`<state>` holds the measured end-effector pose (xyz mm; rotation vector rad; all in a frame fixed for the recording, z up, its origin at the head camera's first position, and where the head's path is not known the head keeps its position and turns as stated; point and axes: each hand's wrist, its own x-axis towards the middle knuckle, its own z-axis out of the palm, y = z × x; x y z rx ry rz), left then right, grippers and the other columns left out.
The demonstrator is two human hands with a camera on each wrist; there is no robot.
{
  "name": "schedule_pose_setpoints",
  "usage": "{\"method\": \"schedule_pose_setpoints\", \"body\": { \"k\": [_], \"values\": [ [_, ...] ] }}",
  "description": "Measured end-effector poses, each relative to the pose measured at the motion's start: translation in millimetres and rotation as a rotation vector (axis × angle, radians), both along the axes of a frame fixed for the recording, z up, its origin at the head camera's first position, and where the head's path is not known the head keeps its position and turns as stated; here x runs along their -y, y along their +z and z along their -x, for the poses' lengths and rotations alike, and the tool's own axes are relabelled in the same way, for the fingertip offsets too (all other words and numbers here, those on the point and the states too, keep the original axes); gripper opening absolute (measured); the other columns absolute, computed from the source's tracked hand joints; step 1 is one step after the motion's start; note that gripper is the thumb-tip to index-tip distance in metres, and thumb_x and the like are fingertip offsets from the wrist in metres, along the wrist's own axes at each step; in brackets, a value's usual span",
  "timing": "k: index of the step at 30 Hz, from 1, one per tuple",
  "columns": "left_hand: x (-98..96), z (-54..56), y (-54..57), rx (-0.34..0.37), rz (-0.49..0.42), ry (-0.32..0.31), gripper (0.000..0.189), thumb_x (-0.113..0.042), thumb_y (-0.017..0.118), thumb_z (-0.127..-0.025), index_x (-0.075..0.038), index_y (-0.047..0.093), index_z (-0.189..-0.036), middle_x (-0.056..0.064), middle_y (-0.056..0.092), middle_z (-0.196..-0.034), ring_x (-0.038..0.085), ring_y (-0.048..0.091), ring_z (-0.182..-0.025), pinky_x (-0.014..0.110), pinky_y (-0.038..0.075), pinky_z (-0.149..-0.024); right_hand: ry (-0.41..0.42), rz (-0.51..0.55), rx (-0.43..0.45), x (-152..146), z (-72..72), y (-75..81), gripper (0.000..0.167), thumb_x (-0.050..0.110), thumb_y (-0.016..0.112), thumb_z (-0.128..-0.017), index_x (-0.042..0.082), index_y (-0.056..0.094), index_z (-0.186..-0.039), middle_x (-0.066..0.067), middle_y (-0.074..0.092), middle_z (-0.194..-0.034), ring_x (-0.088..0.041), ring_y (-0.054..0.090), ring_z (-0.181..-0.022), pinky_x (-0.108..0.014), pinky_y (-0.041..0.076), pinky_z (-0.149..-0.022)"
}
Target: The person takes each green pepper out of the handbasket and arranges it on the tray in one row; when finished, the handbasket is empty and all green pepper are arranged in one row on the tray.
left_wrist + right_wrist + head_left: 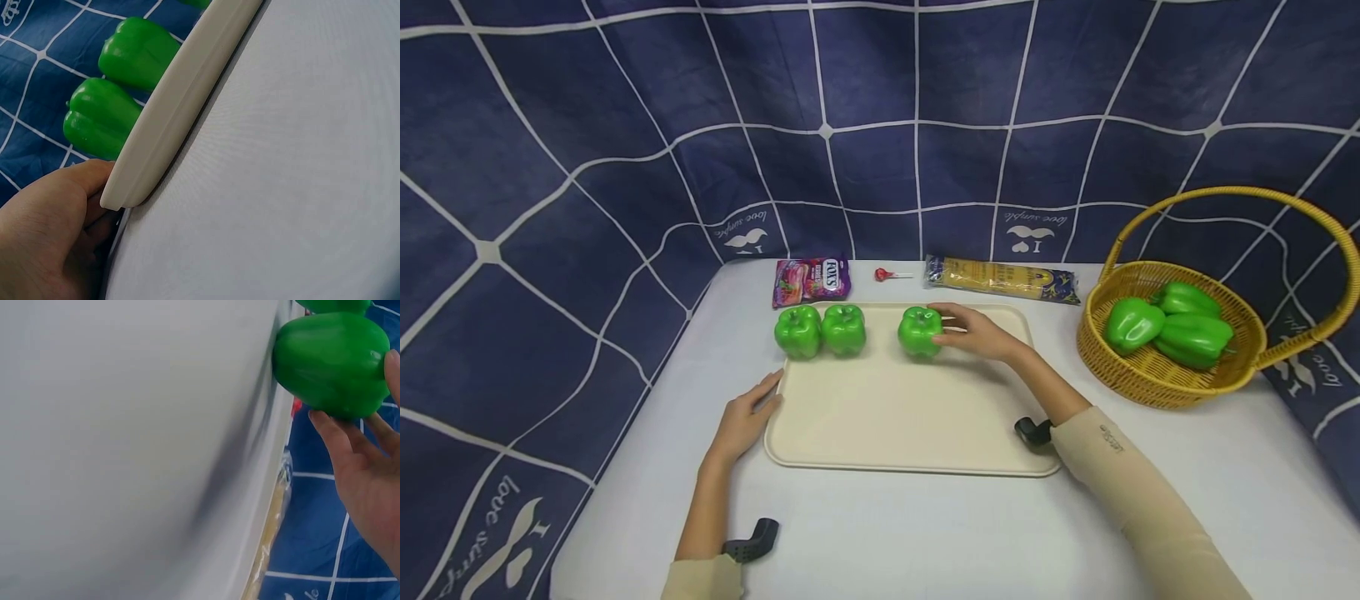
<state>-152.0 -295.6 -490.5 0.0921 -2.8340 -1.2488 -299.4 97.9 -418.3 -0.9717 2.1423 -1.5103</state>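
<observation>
My right hand [979, 333] holds a green bell pepper [919, 332] from its right side, at the back part of a cream tray [910, 408]. In the right wrist view, thumb and fingertips lie against that pepper [331, 362], whose other end meets the tray surface. Two more green bell peppers stand side by side at the tray's back left corner, the left one [798, 332] and its neighbour [844, 330]. My left hand [747, 421] rests at the tray's left edge with fingers extended. Its fingers touch the tray's rim in the left wrist view.
To the right stands a yellow wicker basket [1093, 346] with a tall handle and several green peppers inside. Behind the tray lie a purple FOX'S candy bag [811, 281], a red lollipop [883, 274] and a long pack of pasta [1000, 278]. A blue checked curtain [880, 167] hangs behind.
</observation>
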Motion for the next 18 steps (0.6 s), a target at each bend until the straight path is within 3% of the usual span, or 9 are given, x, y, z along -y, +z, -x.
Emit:
{"method": "schedule_pose_setpoints", "body": {
  "k": [6, 18],
  "values": [
    [0.5, 0.1, 0.5, 0.009, 0.007, 0.005, 0.047, -0.031, 0.05, -0.095, -0.02, 0.041, -0.14, 0.006, 0.036, -0.144, 0.028, 0.03, -0.134, 0.047, 0.023, -0.11, 0.007, 0.002, -0.027, 15, 11.8, -12.7, 0.062, 0.01, 0.062, -0.089, -0.002, 0.03, -0.141, -0.02, 0.033, -0.144, -0.037, 0.038, -0.127, -0.037, 0.034, -0.105],
    [0.8, 1.0, -1.1, 0.011, 0.001, 0.01, 0.047, -0.032, 0.05, -0.095, -0.021, 0.041, -0.14, 0.007, 0.036, -0.144, 0.029, 0.03, -0.133, 0.048, 0.023, -0.109, 0.026, 0.012, 0.025, 42, 17.3, -15.5, 0.063, 0.011, 0.062, -0.089, 0.001, 0.03, -0.143, -0.016, 0.031, -0.145, -0.033, 0.038, -0.128, -0.033, 0.036, -0.104]
  ]
}}
